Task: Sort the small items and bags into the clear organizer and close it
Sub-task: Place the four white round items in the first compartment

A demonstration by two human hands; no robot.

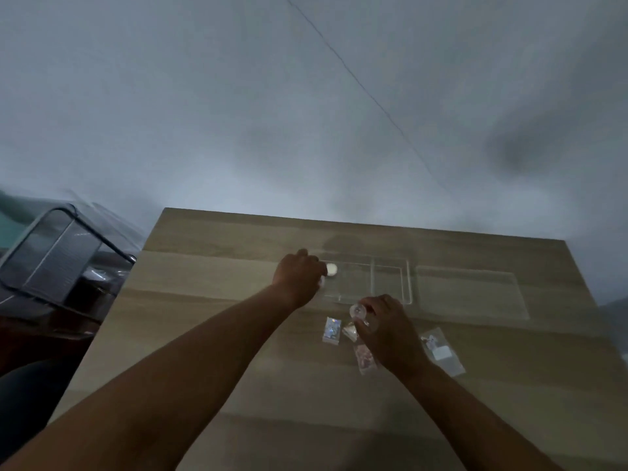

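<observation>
A clear organizer (390, 266) lies open on the wooden table, its flat lid (472, 294) spread to the right. My left hand (299, 277) rests at the organizer's left end with a small white round jar (331, 269) at its fingertips; whether it grips the jar is unclear. My right hand (387, 328) holds a small clear round jar (357, 311) just in front of the organizer. On the table lie a shiny holographic bag (331, 330), a small gold-toned bag (350, 331), a pink-filled bag (365, 360) and a clear bag (441, 351) with a white label.
The wooden table (210, 334) ends at a grey wall behind. To the left, off the table edge, stands a dark wire-mesh bin (51, 253) above dark clutter.
</observation>
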